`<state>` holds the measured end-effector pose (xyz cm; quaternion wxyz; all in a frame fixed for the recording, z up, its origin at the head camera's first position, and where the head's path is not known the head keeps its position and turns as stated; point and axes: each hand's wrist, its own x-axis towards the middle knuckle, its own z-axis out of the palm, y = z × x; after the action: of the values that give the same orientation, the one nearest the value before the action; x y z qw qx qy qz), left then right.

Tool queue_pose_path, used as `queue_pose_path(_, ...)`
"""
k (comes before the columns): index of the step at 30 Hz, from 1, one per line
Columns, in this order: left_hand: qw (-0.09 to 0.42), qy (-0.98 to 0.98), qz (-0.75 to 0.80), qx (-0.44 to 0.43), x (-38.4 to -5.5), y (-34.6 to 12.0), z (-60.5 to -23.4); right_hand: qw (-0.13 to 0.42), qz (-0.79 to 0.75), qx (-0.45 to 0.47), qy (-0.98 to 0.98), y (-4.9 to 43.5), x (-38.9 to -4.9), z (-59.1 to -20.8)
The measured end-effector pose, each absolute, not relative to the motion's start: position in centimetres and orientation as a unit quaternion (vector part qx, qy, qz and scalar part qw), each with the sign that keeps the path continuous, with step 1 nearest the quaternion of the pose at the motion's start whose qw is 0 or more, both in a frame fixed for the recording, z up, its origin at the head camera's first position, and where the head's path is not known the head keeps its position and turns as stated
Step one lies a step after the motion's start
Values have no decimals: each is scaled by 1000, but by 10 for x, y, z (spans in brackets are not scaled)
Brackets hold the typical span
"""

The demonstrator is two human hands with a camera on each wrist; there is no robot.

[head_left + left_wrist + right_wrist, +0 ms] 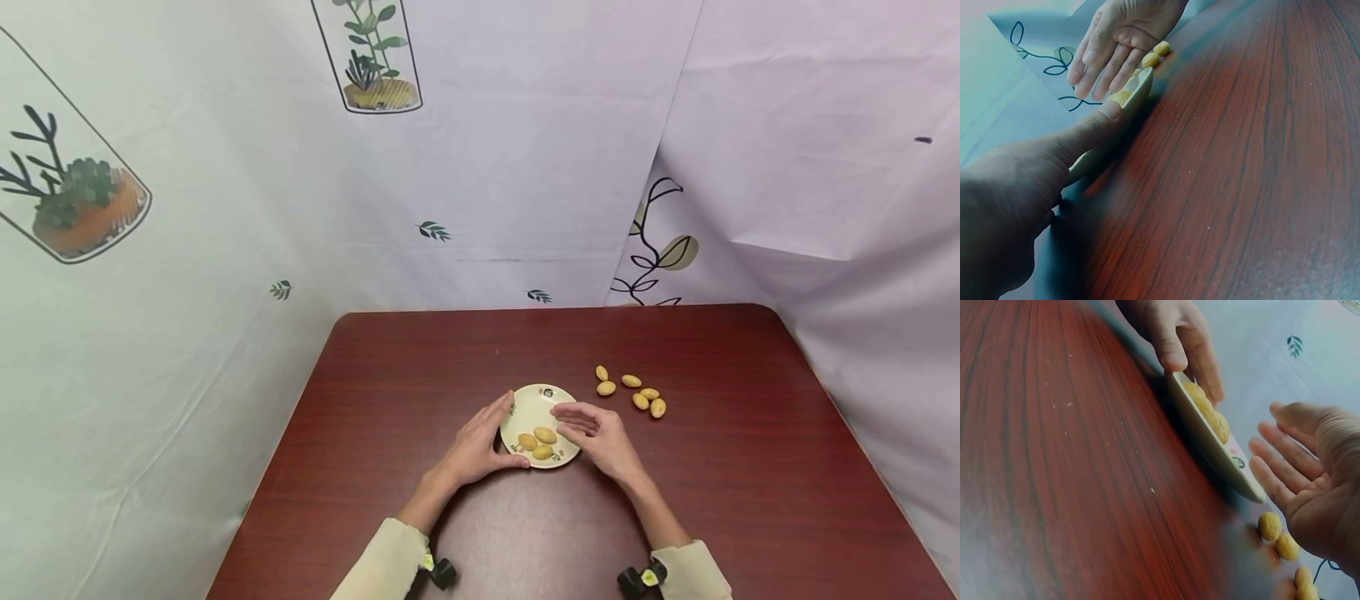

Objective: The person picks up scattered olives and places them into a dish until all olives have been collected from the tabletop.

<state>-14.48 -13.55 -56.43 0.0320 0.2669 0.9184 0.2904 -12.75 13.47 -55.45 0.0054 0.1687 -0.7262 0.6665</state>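
A small cream plate (pixel 531 414) with printed motifs along its border sits on the table. Three yellow, wrinkled oval pieces (pixel 543 452) lie together on its near part; their exact kind is unclear. My left hand (pixel 474 448) holds the plate's left side, its thumb on the near rim and its fingers along the far left edge. Over the plate's right side hovers my right hand (pixel 609 447), fingers loosely extended and nothing in its grasp. In the right wrist view, the right palm (pixel 1329 500) shows bare beside the plate.
Several more yellow oval pieces (pixel 640 401) lie on the dark red wooden table (pixel 420 367), beyond the right hand. A pale cloth (pixel 480 167) with plant prints hangs behind the table and along its sides. Both wrists carry small black cameras (pixel 444 573).
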Motion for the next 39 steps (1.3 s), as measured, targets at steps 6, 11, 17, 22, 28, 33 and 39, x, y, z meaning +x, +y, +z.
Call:
queue_pose_path(6, 34, 919, 291, 265, -145, -136, -565, 25, 661, 180, -728, 143, -126, -551)
queue_pose_path(11, 30, 918, 290, 268, -144, -136, -565, 31, 660, 170, -731, 152, -125, -548)
queue_pose_path(17, 28, 916, 295, 271, -143, -136, -563, 46, 667, 149, -729, 167, -128, -549)
queue_pose_path(22, 22, 917, 291, 272, -143, -136, -562, 77, 670, 137, -725, 177, -129, -548)
queue_pose_path(28, 22, 917, 290, 273, -143, -135, -562, 115, 677, 122, -716, 187, -129, -548)
queue_pose_path(33, 26, 917, 294, 270, -143, -135, -563, 142, 680, 97, -713, 195, -129, -550)
queue_pose_path(39, 32, 917, 296, 267, -143, -135, -563, 170, 690, 47, -702, 204, -131, -552)
